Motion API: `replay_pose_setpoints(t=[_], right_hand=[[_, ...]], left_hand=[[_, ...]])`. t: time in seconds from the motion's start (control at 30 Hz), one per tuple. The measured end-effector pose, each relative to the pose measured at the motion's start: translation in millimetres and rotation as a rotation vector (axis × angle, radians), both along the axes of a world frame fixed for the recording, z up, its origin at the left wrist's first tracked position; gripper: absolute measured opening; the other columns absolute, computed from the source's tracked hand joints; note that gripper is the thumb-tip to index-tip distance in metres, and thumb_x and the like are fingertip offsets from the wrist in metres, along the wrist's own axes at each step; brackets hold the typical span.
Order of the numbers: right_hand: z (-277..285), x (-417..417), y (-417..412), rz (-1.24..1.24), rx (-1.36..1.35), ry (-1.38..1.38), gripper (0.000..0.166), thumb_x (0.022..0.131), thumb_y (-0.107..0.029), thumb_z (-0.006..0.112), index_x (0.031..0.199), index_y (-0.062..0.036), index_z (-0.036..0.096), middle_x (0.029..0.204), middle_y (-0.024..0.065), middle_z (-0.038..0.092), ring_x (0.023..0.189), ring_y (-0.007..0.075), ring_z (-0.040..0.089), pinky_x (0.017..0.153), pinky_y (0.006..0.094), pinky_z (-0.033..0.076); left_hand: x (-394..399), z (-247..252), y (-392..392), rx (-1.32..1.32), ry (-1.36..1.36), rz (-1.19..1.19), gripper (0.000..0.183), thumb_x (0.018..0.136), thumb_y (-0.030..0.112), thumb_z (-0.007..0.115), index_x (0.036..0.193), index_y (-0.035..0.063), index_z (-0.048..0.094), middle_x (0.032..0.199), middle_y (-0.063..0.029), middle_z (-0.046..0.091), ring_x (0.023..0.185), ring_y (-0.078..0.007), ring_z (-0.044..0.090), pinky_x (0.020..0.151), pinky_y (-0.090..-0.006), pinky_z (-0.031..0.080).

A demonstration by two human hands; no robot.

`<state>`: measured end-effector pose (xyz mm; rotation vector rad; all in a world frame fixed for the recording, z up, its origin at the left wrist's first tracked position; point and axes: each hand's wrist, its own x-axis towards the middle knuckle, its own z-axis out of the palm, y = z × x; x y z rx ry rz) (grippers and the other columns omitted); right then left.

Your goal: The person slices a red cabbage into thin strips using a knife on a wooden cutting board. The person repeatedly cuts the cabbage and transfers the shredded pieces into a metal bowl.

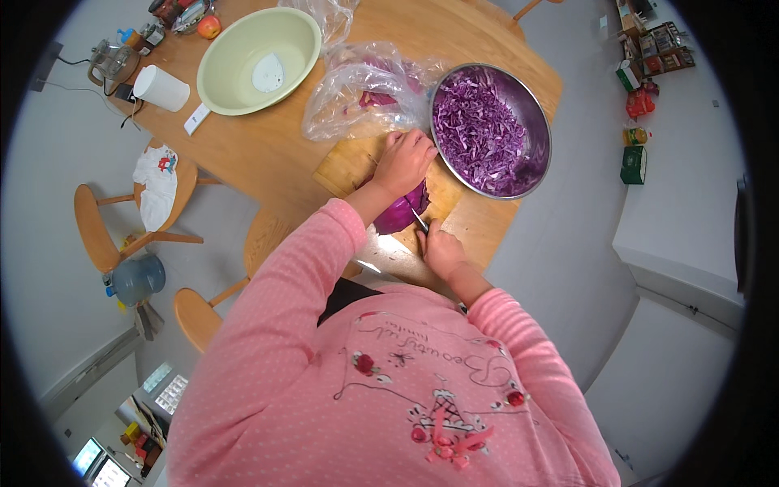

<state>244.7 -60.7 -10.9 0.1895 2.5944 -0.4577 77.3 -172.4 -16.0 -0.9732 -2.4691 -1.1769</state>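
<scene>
A piece of red cabbage (395,217) rests on a wooden cutting board (344,159) at the near part of the table. My right hand (443,248) grips a knife (420,220) by its handle, and the blade meets the cabbage's right side. Over the far side of the cabbage reaches my left hand (405,157), its wrist hiding part of the piece. Whether its fingers press on the cabbage or on the board cannot be seen. Just right of that hand stands a steel bowl (538,146) of shredded red cabbage (478,131).
Beyond the board lies a clear plastic bag (328,100) with cabbage leaves inside. A pale green basin (225,79), a white container (161,88) and an apple (209,27) stand farther left on the wooden table (243,146). Wooden chairs (97,228) flank the table's left side.
</scene>
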Motion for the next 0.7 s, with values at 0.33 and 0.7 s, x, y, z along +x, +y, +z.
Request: replay_pose_setpoints(t=[0.33, 0.7], right_hand=[[7, 6, 0, -0.052, -0.087, 0.051, 0.036, 0.097, -0.036, 0.045, 0.104, -0.0014, 0.046, 0.082, 0.0254, 0.067, 0.077, 0.0436, 0.066, 0.071, 0.052, 0.053], [1, 72, 22, -0.136, -0.136, 0.118, 0.036, 0.097, -0.035, 0.048, 0.105, -0.0004, 0.045, 0.079, 0.026, 0.066, 0.073, 0.0447, 0.064, 0.068, 0.0532, 0.05]], left_hand=[[-1, -5, -1, -0.07, 0.119, 0.032, 0.014, 0.094, 0.017, 0.053, 0.092, 0.0056, 0.061, 0.094, -0.0101, 0.056, 0.091, -0.0292, 0.055, 0.085, -0.0425, 0.039], [0, -2, 2, -0.04, 0.144, 0.083, 0.016, 0.095, 0.021, 0.052, 0.094, 0.0073, 0.062, 0.096, -0.0087, 0.058, 0.096, -0.0278, 0.055, 0.088, -0.0444, 0.037]])
